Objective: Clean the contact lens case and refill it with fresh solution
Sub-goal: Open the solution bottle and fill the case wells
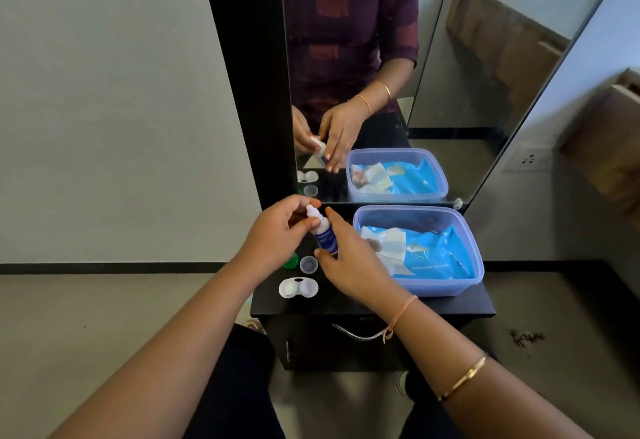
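— Case location, please?
— Your white plastic contact lens case (298, 288) lies flat on the black dresser shelf (450, 305), near the front edge. Both round wells are uncovered. It sits just below your hands, and neither one touches it.
— And the lids?
— Two loose screw caps stand just behind the case. The green cap (291, 261) is partly hidden by your left wrist, and the clear greyish cap (308, 264) stands right beside it.
— What about the hands?
— Your right hand (349, 265) curls round the blue-labelled body of a small white solution bottle (325, 236), thumb low on the label. It holds the bottle slightly tilted above the caps. Your left hand (277, 230) pinches the bottle's white top between thumb and fingertips. I cannot tell whether that top is a cap or the bare nozzle.
— Anything further out?
— A translucent bluish plastic tub (433, 286) stands on the same shelf, just right of the bottle. It holds a bright blue wipes packet (436, 255) with a crumpled white sheet (391, 244) lying on it. Behind the shelf, a tall mirror (450, 57) reflects your hands, the bottle and the tub.
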